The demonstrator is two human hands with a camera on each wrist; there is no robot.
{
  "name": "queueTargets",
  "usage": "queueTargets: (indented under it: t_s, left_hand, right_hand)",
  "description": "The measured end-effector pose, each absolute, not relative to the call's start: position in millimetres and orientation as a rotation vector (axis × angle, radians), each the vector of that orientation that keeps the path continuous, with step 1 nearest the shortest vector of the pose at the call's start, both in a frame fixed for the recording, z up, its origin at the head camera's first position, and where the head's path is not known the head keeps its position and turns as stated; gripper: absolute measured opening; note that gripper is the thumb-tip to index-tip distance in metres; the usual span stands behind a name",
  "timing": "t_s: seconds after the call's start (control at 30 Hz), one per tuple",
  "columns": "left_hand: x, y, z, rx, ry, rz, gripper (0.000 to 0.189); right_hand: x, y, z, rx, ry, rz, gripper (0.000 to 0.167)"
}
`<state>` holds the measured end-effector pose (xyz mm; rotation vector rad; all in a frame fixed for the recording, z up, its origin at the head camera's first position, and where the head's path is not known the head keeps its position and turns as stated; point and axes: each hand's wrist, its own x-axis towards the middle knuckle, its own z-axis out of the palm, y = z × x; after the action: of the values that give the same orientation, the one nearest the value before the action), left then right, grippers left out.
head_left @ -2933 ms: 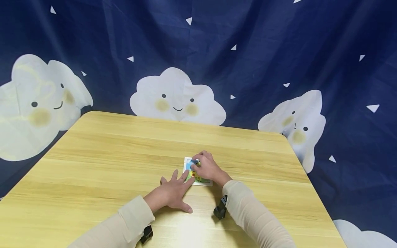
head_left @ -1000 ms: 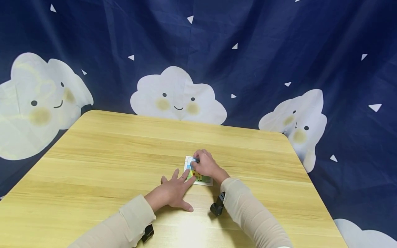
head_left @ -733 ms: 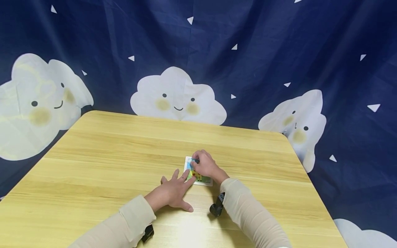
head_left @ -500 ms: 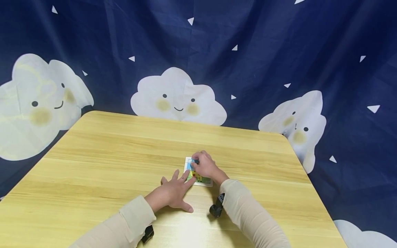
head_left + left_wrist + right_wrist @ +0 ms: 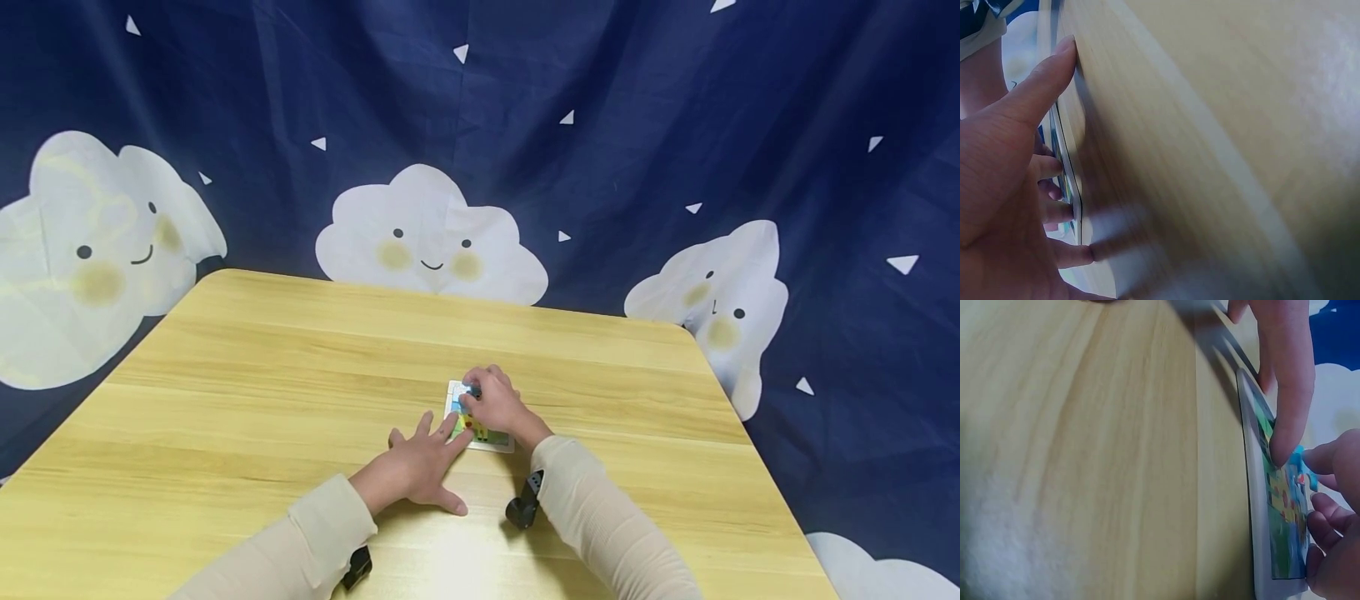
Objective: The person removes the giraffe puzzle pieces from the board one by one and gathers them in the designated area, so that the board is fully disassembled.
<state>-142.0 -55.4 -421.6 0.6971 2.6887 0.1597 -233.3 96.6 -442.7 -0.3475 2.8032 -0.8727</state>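
A small jigsaw puzzle (image 5: 492,447) with a white border lies flat on the table, showing a yellow figure over blue and green. My left hand (image 5: 418,468) is spread palm down, its foremost fingertips on the puzzle's near-left part. In the right wrist view, one left finger (image 5: 1292,394) presses on the picture. My right hand (image 5: 498,403) is over the puzzle's far-right part with fingers bent. Its fingertips pinch a light blue puzzle piece (image 5: 1298,455), which stands raised and tilted above the picture in the right wrist view. The right hand hides much of the puzzle's upper right.
The wooden table (image 5: 262,375) has rounded far corners. Behind it hangs a dark blue curtain (image 5: 615,167) printed with smiling clouds and white triangles. Black wrist cameras stick out beneath both cuffs, the right one (image 5: 522,504) just above the tabletop.
My right hand and forearm have shifted very slightly left since the earliest frame, with the fingers still at the puzzle's far part. My left hand has stayed in place.
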Motion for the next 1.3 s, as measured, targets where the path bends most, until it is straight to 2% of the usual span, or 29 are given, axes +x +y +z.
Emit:
queueTargets:
  t_s: [0.3, 0.7, 1.3]
  left_hand:
    - [-143.3, -56.0, -424.5, 0.704, 2.690, 0.174, 0.103]
    - [-143.4, -55.1, -425.7, 0.696, 2.692, 0.175, 0.103]
    - [-143.1, -55.8, -425.2, 0.683, 2.694, 0.212, 0.103]
  right_hand:
    - [-232.9, 91.5, -447.0, -0.298, 2.849, -0.963, 0.009]
    - [-233.7, 100.0, -447.5, -0.285, 2.794, -1.145, 0.011]
    - [-235.5, 153.3, -451.5, -0.195, 2.855, -1.165, 0.015]
